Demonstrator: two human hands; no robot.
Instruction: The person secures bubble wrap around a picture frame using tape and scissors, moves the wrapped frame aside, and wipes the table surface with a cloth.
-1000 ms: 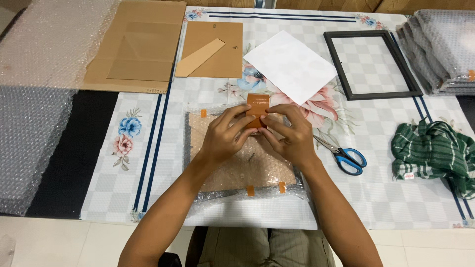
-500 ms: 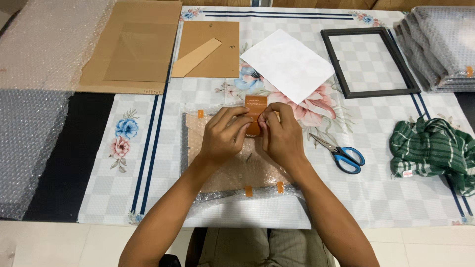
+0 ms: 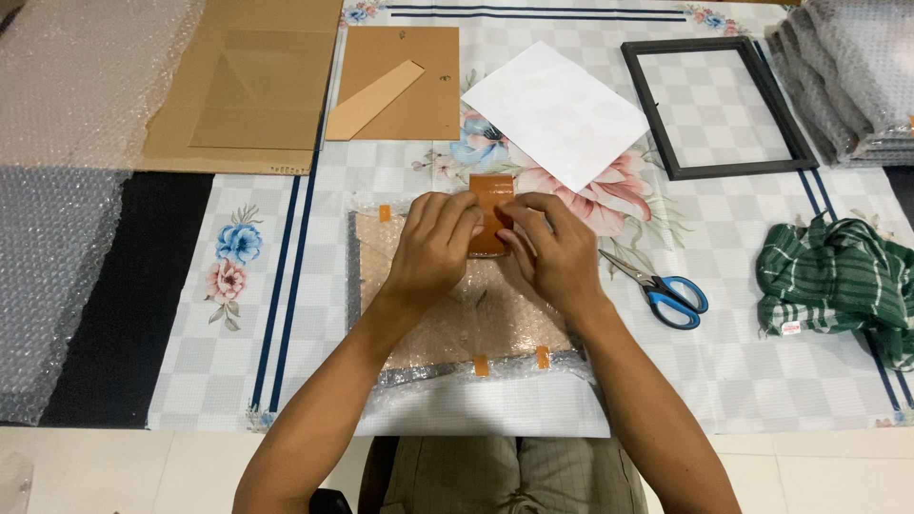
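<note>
Two hands cover much of the bubble-wrapped parcel (image 3: 466, 319), so its far edge and whatever lies inside are hard to make out; it looks like a flat brown board, sealed with small orange tape tabs, lying near the front middle of the surface (image 3: 314, 381). The left hand (image 3: 433, 249) and right hand (image 3: 552, 252) meet over an orange-brown strip of tape (image 3: 489, 205) at the parcel's far edge, fingers pressed together and flattened on it. Scissors (image 3: 662, 288) lie just right; the green cloth (image 3: 838, 281) is cut off further right.
</note>
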